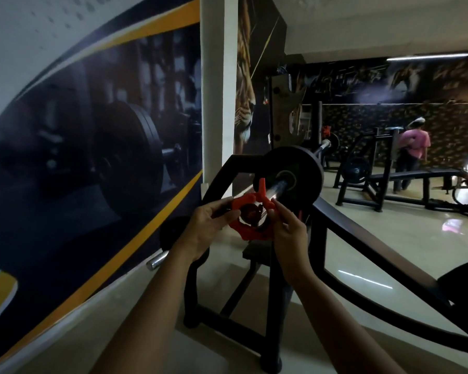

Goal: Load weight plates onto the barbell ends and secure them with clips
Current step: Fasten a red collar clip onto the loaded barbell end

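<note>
The left hand [204, 232] grips the rim of the red clamp collar [247, 234] and the right hand [289, 234] pinches its opposite side, squaring its ring to the barbell sleeve [277, 188] tip (lever raised, presumably unlocked) to slide toward the loaded weight plate [305, 168].

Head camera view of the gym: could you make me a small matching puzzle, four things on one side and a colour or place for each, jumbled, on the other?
Things:
1. clip
2. weight plate
3. barbell sleeve
4. person in pink

Descriptions:
A. far right background, near a bench
B. black, already loaded on the sleeve
C. orange-red, held by left hand and right hand
D. shiny metal, sticking out from the plate

Pairs: 1-C, 2-B, 3-D, 4-A.
</note>
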Tool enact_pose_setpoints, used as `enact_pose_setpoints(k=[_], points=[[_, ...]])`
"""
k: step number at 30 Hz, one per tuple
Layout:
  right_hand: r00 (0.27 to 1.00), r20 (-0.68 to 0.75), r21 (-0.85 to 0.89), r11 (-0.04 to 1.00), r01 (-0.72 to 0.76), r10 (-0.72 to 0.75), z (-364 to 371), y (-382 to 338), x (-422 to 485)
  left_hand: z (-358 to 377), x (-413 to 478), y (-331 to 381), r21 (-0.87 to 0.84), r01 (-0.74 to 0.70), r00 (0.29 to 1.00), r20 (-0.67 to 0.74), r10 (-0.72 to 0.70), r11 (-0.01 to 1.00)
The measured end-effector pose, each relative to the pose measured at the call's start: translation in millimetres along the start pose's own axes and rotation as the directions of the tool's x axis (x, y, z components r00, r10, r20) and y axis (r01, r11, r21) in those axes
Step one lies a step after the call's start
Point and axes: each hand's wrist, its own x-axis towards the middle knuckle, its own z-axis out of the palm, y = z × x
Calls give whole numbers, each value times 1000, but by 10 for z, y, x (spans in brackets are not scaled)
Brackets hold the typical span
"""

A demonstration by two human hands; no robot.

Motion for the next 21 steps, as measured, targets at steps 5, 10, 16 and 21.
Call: enact_pose_setpoints(k=[5,10,16,21], points=[[999,-14,-54,998,34,-34,1,103,42,-39,92,-123,-130,-20,997,67,29,991],[997,-68,-53,998,28,-32,-6,229,96,-53,135,-264,-189,-41,986,151,71,981],[996,-85,56,998,18,-13,-41,349,371,40,534,-356,-185,19,995,98,-1,983],[987,-162,86,996,2,12,-154,473,817,82,1093,-329,-31,169,976,144,-162,985]])
